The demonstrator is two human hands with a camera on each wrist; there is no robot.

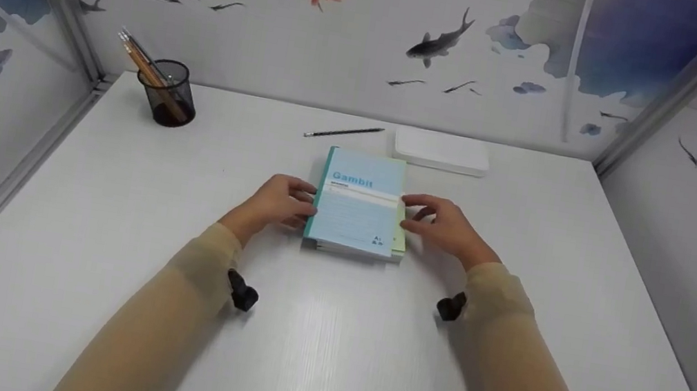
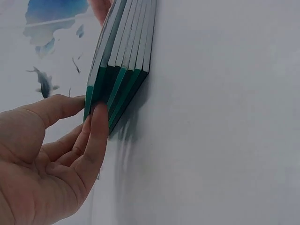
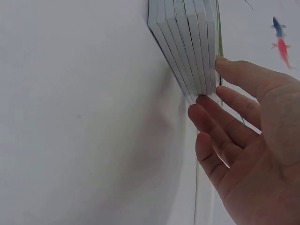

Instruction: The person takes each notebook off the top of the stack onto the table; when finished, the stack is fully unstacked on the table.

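A stack of several thin notebooks [image 1: 355, 221] lies on the white table, topped by a light blue cover printed "Gambit". A pale yellow-green cover peeks out beneath its right side. From the left, my left hand [image 1: 277, 202] pinches upper notebooks at the green spines [image 2: 126, 89], thumb near the top one and fingers lower down. My right hand [image 1: 445, 225] is at the page edges [image 3: 185, 47]. Its thumb touches near the top, while the loosely bent fingers rest against or close to the side. Some left fingertips are hidden by the spines.
Behind the stack lie a dark pencil [image 1: 344, 132] and a white flat case [image 1: 441, 151]. A black mesh cup [image 1: 168, 97] with pencils stands at the back left. Printed panels [image 1: 354, 70] with fish border the table.
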